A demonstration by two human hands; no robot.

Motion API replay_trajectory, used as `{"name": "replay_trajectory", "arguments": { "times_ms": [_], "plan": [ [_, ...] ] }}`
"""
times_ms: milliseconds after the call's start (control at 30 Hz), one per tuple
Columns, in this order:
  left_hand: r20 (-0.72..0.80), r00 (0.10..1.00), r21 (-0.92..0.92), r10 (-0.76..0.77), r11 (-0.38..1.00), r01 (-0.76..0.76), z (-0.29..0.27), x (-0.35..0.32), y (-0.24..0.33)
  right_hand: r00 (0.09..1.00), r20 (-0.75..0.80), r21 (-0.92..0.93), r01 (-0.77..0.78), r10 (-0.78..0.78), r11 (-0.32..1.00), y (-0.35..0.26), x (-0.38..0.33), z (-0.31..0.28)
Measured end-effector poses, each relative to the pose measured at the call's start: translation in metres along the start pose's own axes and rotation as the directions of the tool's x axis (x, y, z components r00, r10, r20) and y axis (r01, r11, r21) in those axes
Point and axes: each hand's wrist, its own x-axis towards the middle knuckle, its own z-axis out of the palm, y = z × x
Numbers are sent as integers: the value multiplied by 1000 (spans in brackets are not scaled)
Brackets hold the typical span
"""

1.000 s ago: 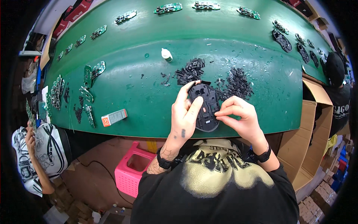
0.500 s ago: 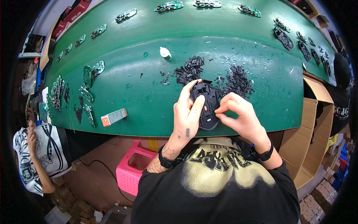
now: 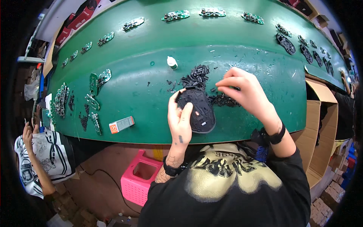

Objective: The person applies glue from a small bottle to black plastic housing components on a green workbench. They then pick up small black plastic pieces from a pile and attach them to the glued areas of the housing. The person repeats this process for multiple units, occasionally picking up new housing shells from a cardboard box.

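A black plastic mouse base (image 3: 197, 113) is tilted in my left hand (image 3: 180, 123), its inner side up. My left thumb rests on its face while the fingers wrap its far left edge. Over the pile of tiny black parts (image 3: 223, 100), my right hand (image 3: 244, 86) is raised with thumb and fingers pinched together. Whatever lies between those fingertips is too small to make out. A heap of larger black pieces (image 3: 196, 76) sits just beyond the mouse base. The right hand hides part of the tiny-part pile.
A white bottle (image 3: 172, 62) and a small grey-orange box (image 3: 121, 125) stand on the green table (image 3: 151, 102). Green circuit boards (image 3: 176, 15) line the far strip; more lie left. A cardboard box (image 3: 321, 128) is at right, a pink stool (image 3: 138, 181) below. Another person sits far left.
My right hand has left the mouse base and moved up and right over the pile of tiny parts. My left hand has shifted slightly left and nearer with the base.
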Motion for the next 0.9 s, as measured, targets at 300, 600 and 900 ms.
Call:
{"name": "replay_trajectory", "arguments": {
  "times_ms": [300,600,900],
  "plan": [
    [48,997,-8,66,998,-65,-8,1,-2,983,157,-185,122,-93,975,17,11,25],
    [74,991,92,114,988,-121,18,4,1,918,153,667,-369,366,647,-10,-9,27],
    [230,962,127,145,976,-177,38,11,3,824,403,836,-509,397,207,25,-14,8]
  ]
}}
